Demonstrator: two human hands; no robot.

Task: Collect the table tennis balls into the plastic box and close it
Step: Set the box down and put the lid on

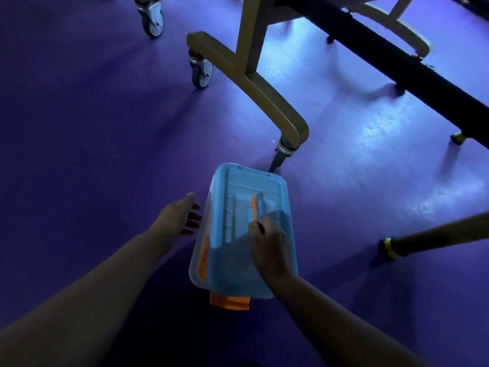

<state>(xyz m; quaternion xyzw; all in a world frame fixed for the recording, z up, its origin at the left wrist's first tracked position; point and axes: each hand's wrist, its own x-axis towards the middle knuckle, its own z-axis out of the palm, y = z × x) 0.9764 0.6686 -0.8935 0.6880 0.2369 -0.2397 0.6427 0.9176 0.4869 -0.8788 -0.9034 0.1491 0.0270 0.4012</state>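
- Left hand (182, 218), fingers spread, hovers just beside the plastic box (232, 263) on the floor (79, 128).
- Lid (248, 186) sits on the box; no loose balls in sight (contents unclear).
- Right hand (270, 250) pinches the lid's orange handle (254, 207); the near latch (229, 301) likely remains to be fastened.

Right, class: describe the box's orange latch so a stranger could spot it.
Against the purple floor, below the gold table leg, find the translucent blue plastic box. An orange latch sticks out from its near short end. It is a broad flap, unlike the thin orange handle on top.
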